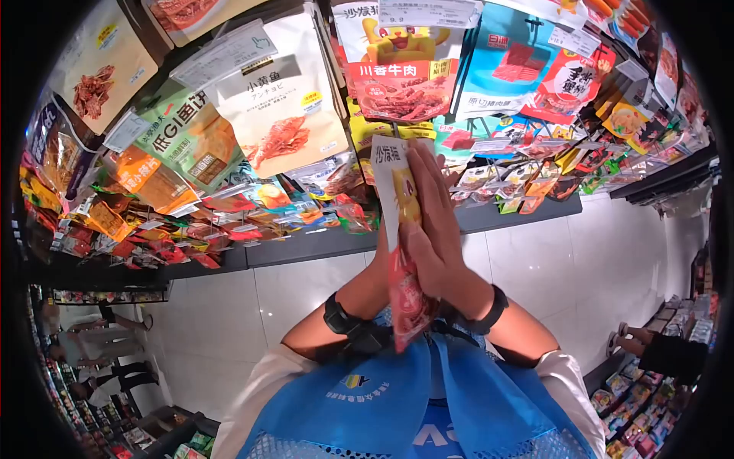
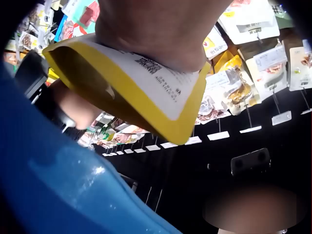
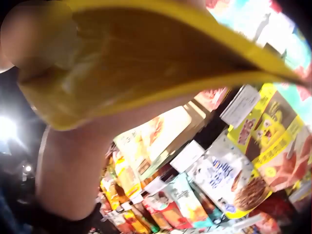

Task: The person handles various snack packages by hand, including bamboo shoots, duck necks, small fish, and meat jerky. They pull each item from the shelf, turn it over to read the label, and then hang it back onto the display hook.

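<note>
Upright before the chest stands a snack bag (image 1: 405, 291), white above and red below with a yellow cartoon cat. My right hand (image 1: 434, 214) presses its printed front, palm inward, the fingers straight and pointing up towards the shelf. From the other side my left hand (image 2: 156, 31) meets the bag's white back, by a QR code; in the head view the bag covers most of it, and its fingers are hidden. The bag's yellow underside (image 3: 136, 63) spreads across the right wrist view. Dark bands circle both wrists.
Rows of hanging snack bags (image 1: 287, 115) with price tags fill the rack ahead, one with a similar cat (image 1: 405, 61) just behind the hands. A dark shelf edge (image 1: 306, 243) runs below them. Other people stand in the aisle at left and right (image 1: 665, 356).
</note>
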Available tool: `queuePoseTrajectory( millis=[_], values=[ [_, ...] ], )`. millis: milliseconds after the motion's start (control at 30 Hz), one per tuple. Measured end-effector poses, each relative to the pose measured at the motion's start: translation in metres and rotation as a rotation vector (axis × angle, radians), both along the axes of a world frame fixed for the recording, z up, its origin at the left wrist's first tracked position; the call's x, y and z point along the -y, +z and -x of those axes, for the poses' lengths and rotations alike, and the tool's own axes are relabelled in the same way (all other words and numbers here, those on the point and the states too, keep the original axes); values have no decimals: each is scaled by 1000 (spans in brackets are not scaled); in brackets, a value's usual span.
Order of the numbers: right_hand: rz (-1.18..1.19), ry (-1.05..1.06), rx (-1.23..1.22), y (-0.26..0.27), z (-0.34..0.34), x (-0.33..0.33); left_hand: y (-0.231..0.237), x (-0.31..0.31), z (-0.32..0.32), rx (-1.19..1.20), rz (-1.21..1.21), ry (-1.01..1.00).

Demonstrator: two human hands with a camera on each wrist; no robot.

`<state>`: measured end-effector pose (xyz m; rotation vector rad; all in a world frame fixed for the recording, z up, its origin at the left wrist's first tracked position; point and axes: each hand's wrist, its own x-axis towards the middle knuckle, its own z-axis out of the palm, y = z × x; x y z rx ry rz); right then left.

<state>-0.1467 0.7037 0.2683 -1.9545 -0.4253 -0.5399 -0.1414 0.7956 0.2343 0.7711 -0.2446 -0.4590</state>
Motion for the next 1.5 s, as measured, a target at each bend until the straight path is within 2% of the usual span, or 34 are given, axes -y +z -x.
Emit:
queuePoseTrajectory(
  millis=[33, 67, 100, 167, 200, 233, 333, 467, 567, 600, 700, 833, 867, 967, 1033, 1067, 1167, 1200, 1233, 1300, 1333, 1367, 1400, 1500],
  values=[
    [0, 71, 2, 6, -6, 5, 2, 3, 1, 2, -16, 35],
    [-106, 102, -48, -2, -16, 10, 3, 5, 1, 4, -32, 71],
    [-85, 42, -51, -8, -14, 10, 5, 5, 4, 0, -49, 89],
    [-49, -65, -38, -16, -11, -1, 7, -13, 8, -82, 37, -25],
    [87, -86, 14, -21, -5, -9, 9, -26, 9, -142, 114, -121],
    [76, -57, -4, -17, -3, -11, 12, -36, 11, -191, 169, -183],
    [-10, 62, -25, -13, -10, -8, 11, -49, 22, -305, 255, -212],
    [11, -33, -19, -20, -5, -29, 9, -63, 26, -367, 300, -229],
    [6, 82, -73, -6, -2, -29, 10, -68, 31, -411, 325, -254],
    [1, 76, -12, -5, -7, -26, 11, -68, 32, -430, 341, -267],
    [-9, -12, -112, -7, -10, -20, 11, -67, 35, -501, 402, -315],
    [-42, -208, -27, -16, -27, -6, 1, -63, 30, -618, 436, -332],
    [10, -281, 73, -15, -32, 1, 5, -65, 27, -565, 380, -296],
    [237, -243, -15, -17, -37, 25, 39, -62, 19, -275, 42, -93],
    [247, -171, 42, -8, -35, 21, 31, -67, 11, -152, -272, 3],
    [223, -132, 69, -2, -35, 14, 35, -73, 5, -219, -516, 18],
    [8, -50, 71, 28, -36, 13, 21, -75, -1, -174, -332, 223],
    [-87, -31, 55, 41, -35, 15, 16, -77, -1, -128, -385, 316],
    [-182, -13, 35, 53, -33, 17, 15, -80, -2, -131, -350, 321],
    [-28, 36, 46, 63, -31, 19, 12, -88, -2, -140, -280, 334],
    [158, 59, 132, 61, -36, 18, 14, -87, -2, -106, -299, 358],
    [345, 84, 219, 59, -39, 14, 18, -86, -1, -67, -381, 350],
    [457, 99, 190, 44, -42, 5, 22, -85, 1, -28, -462, 342],
    [333, -31, 131, -7, -54, 1, 28, -79, 3, -2, -560, 357]
  ],
)
